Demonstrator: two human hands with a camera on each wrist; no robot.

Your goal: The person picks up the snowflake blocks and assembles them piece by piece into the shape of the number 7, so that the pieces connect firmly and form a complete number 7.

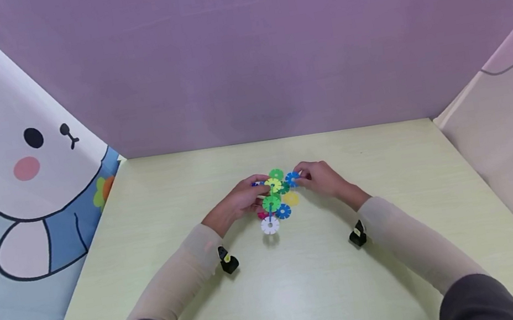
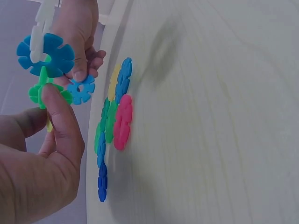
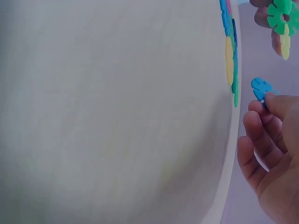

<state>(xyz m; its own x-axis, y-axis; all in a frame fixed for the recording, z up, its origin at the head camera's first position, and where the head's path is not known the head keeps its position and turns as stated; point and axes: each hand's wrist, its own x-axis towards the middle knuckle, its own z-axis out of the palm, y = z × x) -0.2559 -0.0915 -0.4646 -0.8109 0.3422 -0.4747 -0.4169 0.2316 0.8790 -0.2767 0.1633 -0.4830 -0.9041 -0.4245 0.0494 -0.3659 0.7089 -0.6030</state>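
My left hand (image 1: 242, 197) holds a small build of slotted snowflake discs above the table. In the left wrist view, a white disc (image 2: 44, 16) is joined to a blue disc (image 2: 58, 60), with a green disc (image 2: 35, 95) below it by the thumb. A yellow disc (image 1: 273, 185) of the build shows beside the left fingertips in the head view. My right hand (image 1: 322, 178) pinches one blue snowflake disc (image 3: 261, 87) between thumb and finger, close to the right of the build. Whether the two touch is unclear.
Behind and below the hands, several loose discs lie flat on the pale table (image 1: 289, 300), among them a pink disc (image 2: 123, 122), a yellow disc (image 1: 291, 198), a blue disc (image 1: 283, 211) and a green disc (image 1: 276, 173). A purple backdrop (image 1: 269, 51) stands behind the table.
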